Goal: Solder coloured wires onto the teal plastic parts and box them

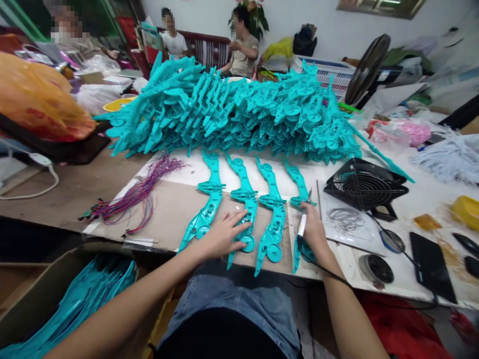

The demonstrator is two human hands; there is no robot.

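Note:
Several long, curved teal plastic pieces lie side by side on the table in front of me. My left hand (226, 233) rests over the second teal piece (239, 175) from the left, its fingers spread. In my right hand (313, 228) is a soldering iron (302, 227) with a white handle, its tip pointing up and away from me. That hand is over the rightmost teal piece (297, 175) and hides its middle. Between my hands lies another teal piece (276, 219). Whether the iron's tip touches anything, I cannot tell.
A big heap of teal pieces (232, 114) spans the table's back. Red and blue wires (149, 194) lie left. To the right are a black fan (364, 184), coiled solder wire (346, 220) and a round tin (376, 269). A box (37, 286) holds more pieces. People sit behind.

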